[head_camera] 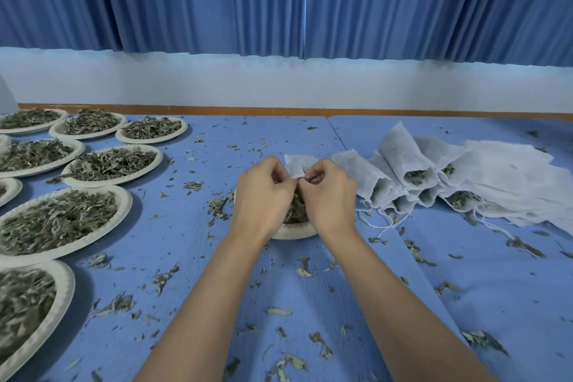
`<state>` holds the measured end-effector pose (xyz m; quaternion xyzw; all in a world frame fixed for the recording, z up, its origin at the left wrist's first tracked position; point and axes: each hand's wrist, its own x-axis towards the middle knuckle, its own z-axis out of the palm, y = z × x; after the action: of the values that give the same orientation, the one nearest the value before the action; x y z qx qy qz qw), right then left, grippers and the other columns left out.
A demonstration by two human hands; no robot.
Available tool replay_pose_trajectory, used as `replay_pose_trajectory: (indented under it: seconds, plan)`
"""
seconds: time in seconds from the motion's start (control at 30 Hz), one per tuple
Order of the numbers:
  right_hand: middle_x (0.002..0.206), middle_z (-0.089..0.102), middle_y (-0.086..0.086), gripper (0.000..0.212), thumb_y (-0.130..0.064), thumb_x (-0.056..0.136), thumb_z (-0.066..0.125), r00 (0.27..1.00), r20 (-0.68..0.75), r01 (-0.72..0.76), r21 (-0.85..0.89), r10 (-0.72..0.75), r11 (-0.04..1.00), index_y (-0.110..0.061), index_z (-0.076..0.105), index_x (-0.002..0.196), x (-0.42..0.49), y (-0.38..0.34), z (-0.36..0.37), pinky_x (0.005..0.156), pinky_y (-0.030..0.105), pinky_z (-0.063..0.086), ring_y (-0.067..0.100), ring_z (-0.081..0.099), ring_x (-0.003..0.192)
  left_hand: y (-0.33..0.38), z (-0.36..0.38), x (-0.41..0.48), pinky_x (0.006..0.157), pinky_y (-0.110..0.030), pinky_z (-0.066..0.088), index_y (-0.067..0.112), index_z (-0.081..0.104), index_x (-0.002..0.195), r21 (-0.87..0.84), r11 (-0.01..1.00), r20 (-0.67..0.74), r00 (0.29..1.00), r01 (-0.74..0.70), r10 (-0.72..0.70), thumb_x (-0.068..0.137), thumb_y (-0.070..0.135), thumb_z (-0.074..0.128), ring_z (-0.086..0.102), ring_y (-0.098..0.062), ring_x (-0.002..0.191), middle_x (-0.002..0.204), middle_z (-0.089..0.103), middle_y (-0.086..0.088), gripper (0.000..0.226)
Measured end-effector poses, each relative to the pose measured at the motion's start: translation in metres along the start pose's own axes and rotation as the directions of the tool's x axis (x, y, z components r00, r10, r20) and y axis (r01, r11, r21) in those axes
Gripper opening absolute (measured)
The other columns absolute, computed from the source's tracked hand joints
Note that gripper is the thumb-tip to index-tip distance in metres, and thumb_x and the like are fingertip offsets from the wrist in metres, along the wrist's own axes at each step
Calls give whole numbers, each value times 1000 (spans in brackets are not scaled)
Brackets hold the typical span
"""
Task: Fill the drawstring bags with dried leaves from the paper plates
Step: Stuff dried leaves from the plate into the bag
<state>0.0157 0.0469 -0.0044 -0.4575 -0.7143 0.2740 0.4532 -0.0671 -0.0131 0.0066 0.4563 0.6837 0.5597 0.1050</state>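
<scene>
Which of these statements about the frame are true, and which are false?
1. The left hand and right hand both pinch a white bag over a paper plate. True.
2. The full plates lie on the person's right. False: they lie on the left.
3. The filled bags are piled to the right of the hands. True.
4. The table is free of loose leaves. False: leaves are scattered all over it.

White bags (400, 161), white plates (124, 206) of grey-green leaves (55, 220), blue table (465, 288), pleated blue curtain (279, 0).
</scene>
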Motion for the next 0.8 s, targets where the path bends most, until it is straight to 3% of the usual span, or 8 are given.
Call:
replay_pose_trajectory:
  seconds: [0.13,0.2,0.3,0.4,0.47,0.67,0.73,0.8]
  plan:
    - [66,56,-12,15,-11,79,67,992,31,-127,101,124,987,-18,56,71,6,-1,-6,54,7,38,3,51,61,-3,-6,4,62,-31,48,22,57,80,1,1000,127,992,-8,8,84,17,67,57,-13,69,82,55,7,11]
    - [64,58,-7,19,-11,79,68,985,45,-170,138,165,976,-17,55,67,8,-2,-7,51,8,38,7,52,59,-5,-10,5,73,-36,53,27,54,88,-19,1000,295,955,19,-13,79,13,70,57,-11,86,99,46,10,23]
    - [63,59,-3,20,-10,78,68,976,69,-215,186,205,959,-17,54,65,8,-2,-8,49,10,38,12,55,61,-8,-15,5,74,-23,53,34,48,93,44,999,410,912,-32,11,72,8,78,56,-10,92,108,39,12,45]
    - [63,58,-5,23,-10,78,71,969,115,-240,226,219,944,-18,54,63,8,-3,-7,48,13,39,11,53,60,-10,-15,5,61,-20,53,31,52,84,-13,999,312,949,-53,54,73,2,77,59,-10,77,103,45,7,40]
    - [61,57,-6,24,-9,77,70,971,130,-230,245,203,942,-18,54,61,8,-3,-6,54,19,41,9,51,58,-9,-14,5,60,-28,54,28,53,78,-46,997,240,968,-66,76,74,3,77,59,-9,67,98,49,6,35]
    - [64,63,-1,23,-5,75,71,962,200,-241,291,187,926,-16,57,62,7,-2,-13,69,36,53,16,59,61,-10,-14,5,65,-48,56,22,56,75,-114,993,176,984,-17,37,73,0,77,67,-35,76,95,60,-8,30]
    - [64,64,1,25,-4,75,73,961,207,-236,268,184,934,-16,56,61,7,-2,-15,70,36,54,16,60,59,-12,-12,6,63,-43,55,21,55,75,-100,995,138,990,2,12,74,1,75,66,-36,73,88,63,-6,28]
    - [60,62,-1,28,-4,73,75,969,193,-198,229,155,953,-18,55,57,7,-4,-16,63,32,51,15,58,58,-16,-10,7,53,-29,50,22,54,74,-93,995,60,998,18,-12,78,1,72,62,-32,63,81,62,-3,27]
